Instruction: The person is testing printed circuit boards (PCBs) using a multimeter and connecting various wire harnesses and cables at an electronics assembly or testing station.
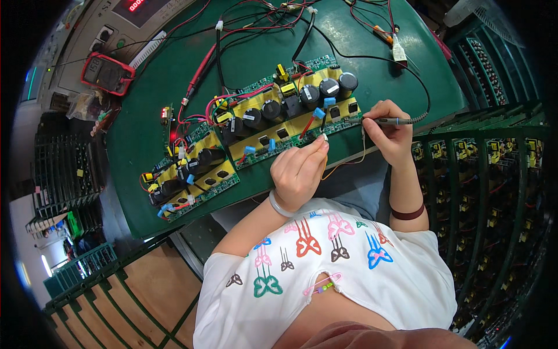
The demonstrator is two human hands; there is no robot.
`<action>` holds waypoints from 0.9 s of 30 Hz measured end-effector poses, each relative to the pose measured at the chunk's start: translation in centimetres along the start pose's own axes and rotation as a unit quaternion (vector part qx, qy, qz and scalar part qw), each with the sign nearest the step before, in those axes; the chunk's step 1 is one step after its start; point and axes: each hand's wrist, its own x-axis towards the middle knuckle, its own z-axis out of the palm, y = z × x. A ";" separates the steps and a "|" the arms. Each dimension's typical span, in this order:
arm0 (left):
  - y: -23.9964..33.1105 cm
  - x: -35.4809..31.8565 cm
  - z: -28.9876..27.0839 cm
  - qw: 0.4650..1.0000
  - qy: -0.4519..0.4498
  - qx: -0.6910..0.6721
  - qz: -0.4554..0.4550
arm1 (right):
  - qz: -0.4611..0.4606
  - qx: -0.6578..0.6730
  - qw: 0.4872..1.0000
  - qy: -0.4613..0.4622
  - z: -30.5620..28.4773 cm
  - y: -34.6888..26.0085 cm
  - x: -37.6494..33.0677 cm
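At a long board's (293, 129) front edge, a small white connector (325, 138) is pinched between thumb and fingers of the left hand (297, 170); by its right end, a slim grey probe (399, 121) is gripped pen-fashion in the right hand (390, 132). The board is laid beyond the hands, slanted away rightward, topped with glossy black cylinders (310, 94) and smooth yellow sheeting (235, 150). Behind it, thin cables (219, 58) are strewn over the green worktop (383, 81).

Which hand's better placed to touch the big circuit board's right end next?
Probably your right hand: it holds a grey pen-shaped probe close beside that end of the circuit board. Your left hand pinches a small white connector, farther left along the near edge.
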 end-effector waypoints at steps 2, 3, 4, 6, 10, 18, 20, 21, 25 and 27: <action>0.0 0.0 0.0 1.000 0.003 -0.001 -0.002 | -0.006 -0.004 1.000 0.006 0.1 -0.1 0.0; -0.1 -0.1 0.0 1.000 0.002 -0.002 -0.002 | -0.006 -0.004 1.000 0.005 0.2 -0.1 0.0; -0.1 -0.1 0.0 1.000 0.001 -0.002 -0.002 | 0.000 -0.009 1.000 0.003 0.2 -0.1 0.0; 0.0 0.0 0.0 1.000 -0.001 -0.001 -0.001 | 0.006 -0.014 1.000 0.001 0.1 -0.2 0.0; 0.1 -0.1 -0.2 1.000 -0.005 0.010 0.004 | -0.004 -0.080 0.997 -0.016 0.3 -0.7 0.2; 0.4 -0.1 0.0 1.000 -0.003 0.000 -0.014 | -0.028 -0.133 0.991 -0.016 0.1 -0.8 0.1; 0.2 0.0 0.0 1.000 -0.002 -0.002 -0.013 | -0.068 -0.146 0.986 -0.039 0.1 -0.7 0.2; 0.1 0.0 0.0 1.000 -0.006 -0.004 -0.013 | -0.069 -0.146 0.986 -0.040 0.2 -0.6 0.3; -0.3 0.0 -0.3 1.000 -0.011 0.000 -0.016 | -0.096 -0.168 0.980 -0.052 1.0 -0.6 0.8; -0.2 0.1 -0.8 1.000 -0.011 0.010 -0.015 | -0.051 -0.161 0.984 -0.050 1.3 -0.9 1.0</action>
